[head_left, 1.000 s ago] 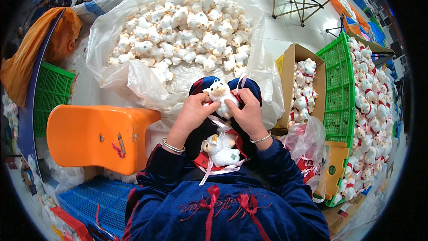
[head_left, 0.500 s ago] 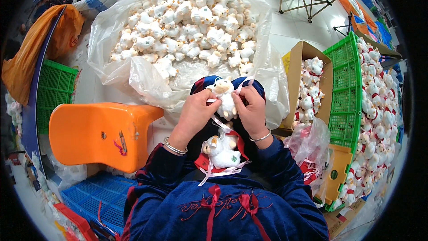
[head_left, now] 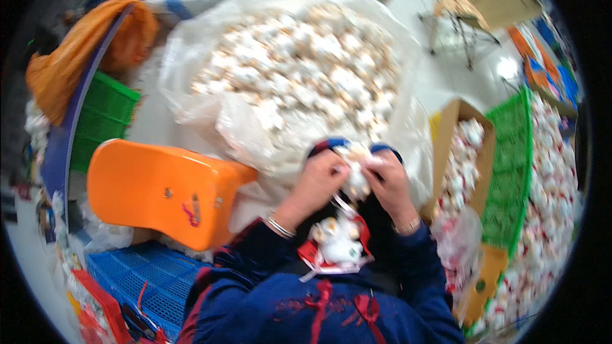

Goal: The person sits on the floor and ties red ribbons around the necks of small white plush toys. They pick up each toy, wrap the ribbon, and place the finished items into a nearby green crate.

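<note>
- Far left: orange cloth bag (head_left: pixel 76 57) slumped over a blue rim, green crate (head_left: pixel 102 118) just below it; contents of both hidden from you.
- Low left: orange plastic stool (head_left: pixel 162 191) tipped on its side, blue crate (head_left: pixel 153 280) under it near your left sleeve.
- Centre top: big clear plastic bag (head_left: pixel 210 108), mouth open, piled full of small white plush toys (head_left: pixel 306 64); blurred, so no detail.
- Your left hand (head_left: pixel 319 181) is curled tight, fingers pinching the small white plush toy (head_left: pixel 357 175); bracelet at that wrist.
- The toy sits between both hands, above your lap, just in front of the bag's near edge.
- Your right hand (head_left: pixel 389 185) is closed on the same toy from the other side, fingertips touching it.
- In your lap, below the hands: a second white plush with red trim (head_left: pixel 338 245), a white strap running up toward the hands.
- Right: open cardboard box (head_left: pixel 446 134) with white plush toys inside; green crate wall (head_left: pixel 510 178) beside it; more white toys heaped past that.
- Versus half a second ago: view has swung, bag and stool now sit lower and more rightward; the frame is motion-blurred. Hands still clamped on the toy, same grip, lap toy unmoved.
</note>
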